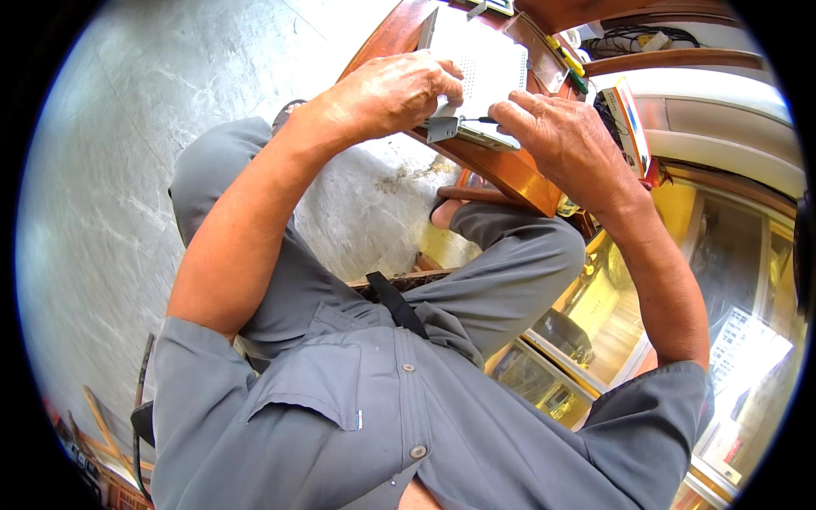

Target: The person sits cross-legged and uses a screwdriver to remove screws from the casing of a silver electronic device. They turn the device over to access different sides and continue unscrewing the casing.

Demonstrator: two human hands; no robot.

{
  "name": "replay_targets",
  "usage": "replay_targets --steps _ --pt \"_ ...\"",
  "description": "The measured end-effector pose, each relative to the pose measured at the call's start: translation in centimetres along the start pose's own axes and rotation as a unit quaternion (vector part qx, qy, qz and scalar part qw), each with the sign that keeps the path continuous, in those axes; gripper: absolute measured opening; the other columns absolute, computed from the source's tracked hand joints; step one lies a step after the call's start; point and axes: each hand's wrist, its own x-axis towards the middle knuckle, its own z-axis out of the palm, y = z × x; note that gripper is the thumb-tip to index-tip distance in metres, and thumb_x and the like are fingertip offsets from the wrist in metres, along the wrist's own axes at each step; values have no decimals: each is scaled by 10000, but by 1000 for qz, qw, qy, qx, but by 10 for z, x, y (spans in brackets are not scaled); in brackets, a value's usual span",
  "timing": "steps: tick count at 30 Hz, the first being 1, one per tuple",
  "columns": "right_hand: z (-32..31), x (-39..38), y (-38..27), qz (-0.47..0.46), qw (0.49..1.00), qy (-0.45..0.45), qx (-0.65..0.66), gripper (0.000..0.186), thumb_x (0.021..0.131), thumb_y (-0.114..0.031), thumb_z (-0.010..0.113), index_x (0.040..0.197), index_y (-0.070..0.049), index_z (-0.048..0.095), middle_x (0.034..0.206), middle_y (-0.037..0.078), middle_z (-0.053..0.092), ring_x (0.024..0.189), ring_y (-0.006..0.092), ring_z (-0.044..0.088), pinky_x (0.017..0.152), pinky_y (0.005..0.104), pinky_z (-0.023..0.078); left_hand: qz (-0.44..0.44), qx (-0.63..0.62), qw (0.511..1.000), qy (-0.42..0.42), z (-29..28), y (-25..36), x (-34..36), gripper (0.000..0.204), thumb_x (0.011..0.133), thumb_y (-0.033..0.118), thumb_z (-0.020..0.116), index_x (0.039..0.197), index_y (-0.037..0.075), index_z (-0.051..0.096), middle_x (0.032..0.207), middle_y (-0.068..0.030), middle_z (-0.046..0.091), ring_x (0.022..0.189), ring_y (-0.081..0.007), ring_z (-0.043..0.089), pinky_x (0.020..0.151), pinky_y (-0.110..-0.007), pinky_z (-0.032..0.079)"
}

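A white metal case (pixel 491 68) with rows of small holes lies on the wooden table. My left hand (pixel 395 95) is closed at its left side, with bent fingers against the case; the thumb is mostly hidden. A bare metal bracket (pixel 442 130) sticks out at the near corner. My right hand (pixel 561 140) is closed on a thin screwdriver (pixel 486 120), whose dark shaft points left toward the bracket's corner. Its handle is hidden in my fingers.
The wooden table's edge (pixel 510 180) curves close above my right knee. Yellow-handled tools (pixel 568 55) and a box (pixel 627 127) lie to the right. Beyond stands a glass cabinet (pixel 722 246). A cable bundle (pixel 642 38) sits on the far shelf. Grey floor (pixel 110 170) spreads leftward.
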Motion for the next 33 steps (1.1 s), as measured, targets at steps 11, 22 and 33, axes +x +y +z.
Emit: replay_targets --steps 11,22,33 --pt "7 2 -23 208 974 36 78 272 992 -235 697 863 -14 606 654 231 630 678 433 675 605 500 516 7 5 1000 6 0 0 -2 221 935 -17 557 1037 75 730 1318 -120 692 1165 -347 671 1002 -433 535" --pt "-3 1 -11 63 998 12 30 189 925 -66 647 1107 -50 600 898 152 668 845 376 714 710 471 565 -12 -14 1000 -3 -2 2 1 234 930 -12 589 1082 87 737 1345 -105 683 1172 -345 667 983 -429 546" --pt "-1 8 -13 129 986 22 103 123 958 -89 661 899 -21 577 752 200 670 728 404 697 624 490 516 -20 7 1000 -13 -8 11 -4 270 943 5 570 1140 90 736 1373 -108 669 1185 -339 667 1001 -422 552"
